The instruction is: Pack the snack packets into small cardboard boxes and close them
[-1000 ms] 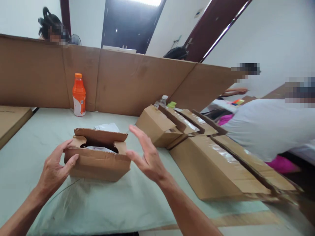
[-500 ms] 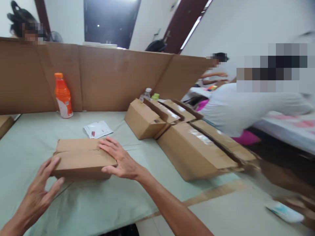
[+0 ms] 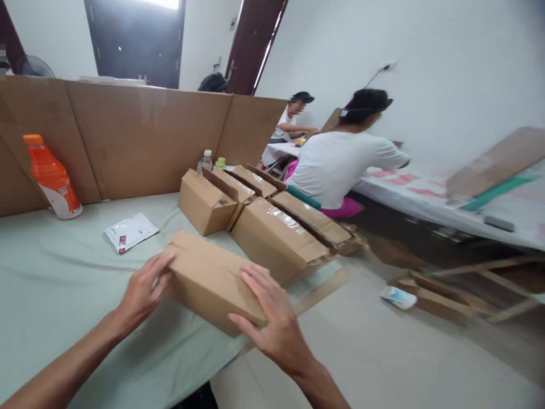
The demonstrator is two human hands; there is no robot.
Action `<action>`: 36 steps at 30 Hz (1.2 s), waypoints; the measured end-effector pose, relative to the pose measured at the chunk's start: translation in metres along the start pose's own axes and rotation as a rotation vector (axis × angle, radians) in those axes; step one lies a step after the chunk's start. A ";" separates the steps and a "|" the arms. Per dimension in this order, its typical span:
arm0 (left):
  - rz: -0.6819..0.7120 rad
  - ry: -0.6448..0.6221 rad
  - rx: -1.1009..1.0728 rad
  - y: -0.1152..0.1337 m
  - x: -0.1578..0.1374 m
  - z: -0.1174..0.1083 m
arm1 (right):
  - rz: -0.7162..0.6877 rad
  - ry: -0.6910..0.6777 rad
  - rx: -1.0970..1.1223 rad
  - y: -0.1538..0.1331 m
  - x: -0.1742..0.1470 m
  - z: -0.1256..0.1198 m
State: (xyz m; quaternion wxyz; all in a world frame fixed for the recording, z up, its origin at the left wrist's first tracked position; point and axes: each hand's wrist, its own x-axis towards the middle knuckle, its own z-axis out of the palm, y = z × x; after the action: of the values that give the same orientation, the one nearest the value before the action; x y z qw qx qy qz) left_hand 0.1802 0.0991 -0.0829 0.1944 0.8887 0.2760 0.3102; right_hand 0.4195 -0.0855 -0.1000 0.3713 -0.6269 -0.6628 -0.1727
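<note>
While both hands grip the closed cardboard box [image 3: 213, 281], left hand [image 3: 142, 289] and right hand [image 3: 272, 326] should keep the flaps flat near the table [image 3: 51, 272] edge.

You're in a plain room with white walls [image 3: 426, 68] and a pale grey floor [image 3: 383, 363]. Your table [image 3: 51, 284] has a light green cloth on it, and a tall brown cardboard screen [image 3: 145, 142] fences off the back edge. Past that there's a dark doorway [image 3: 136, 42] with a bright light glowing at the top, and a dark red-brown door frame [image 3: 255, 45] just beside it. Off to your right, another long table [image 3: 426, 199] runs along the wall.
</note>
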 end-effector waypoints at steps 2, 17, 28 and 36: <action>-0.002 -0.053 -0.030 0.011 0.040 0.040 | 0.095 0.070 -0.168 0.010 -0.013 -0.009; -0.051 -0.405 0.278 -0.033 -0.015 0.051 | 0.498 0.139 -0.416 0.046 0.023 0.027; -0.062 -0.560 0.295 -0.020 -0.117 -0.010 | -0.065 -0.103 -0.081 -0.046 0.063 0.074; 0.043 -0.515 0.200 -0.026 -0.129 0.008 | 0.034 -0.699 -0.146 -0.063 0.157 0.253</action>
State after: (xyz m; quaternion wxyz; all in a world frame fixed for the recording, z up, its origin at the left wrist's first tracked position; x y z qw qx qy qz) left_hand 0.0912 0.0396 -0.1592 0.1629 0.9587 0.2277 0.0496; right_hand 0.2992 0.1910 -0.1414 0.0792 -0.6840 -0.7251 0.0113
